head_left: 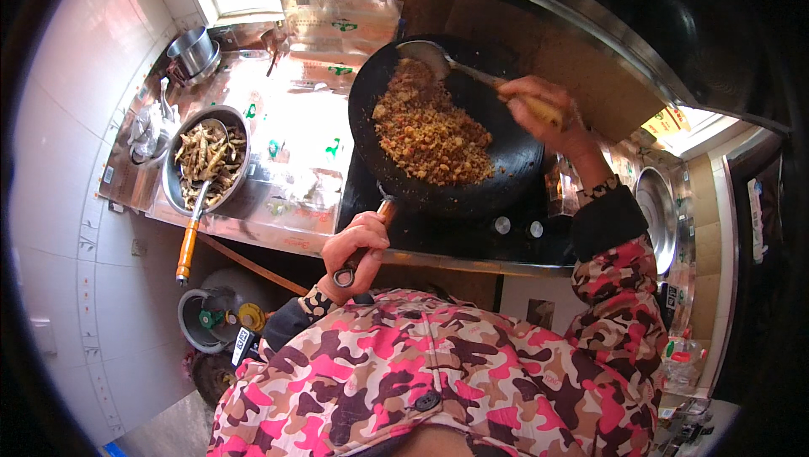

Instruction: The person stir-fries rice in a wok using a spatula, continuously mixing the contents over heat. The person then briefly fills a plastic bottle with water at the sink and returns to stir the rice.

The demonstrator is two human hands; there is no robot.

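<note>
My left hand (355,253) is closed around the wooden handle of a black wok (518,163) that sits on the stove. In my right hand (545,110) is the yellowish handle of a metal spatula (471,70); its blade rests at the far left part of the wok, against the food. Chopped, crumbly fried food (436,134) in brown, yellow and red bits lies heaped in the wok. Left of the stove stands a metal bowl (169,188) of small dried-looking fish or similar pieces, with a wooden-handled metal ladle (189,239) lying in it and its handle hanging over the counter edge.
Metal pots (193,52) and a plastic bag (150,128) are at the back left of the foil-covered counter (291,122). Two knobs (502,225) are on the stove front. A metal basin (656,217) leans at right. A gas cylinder valve (251,316) shows below left.
</note>
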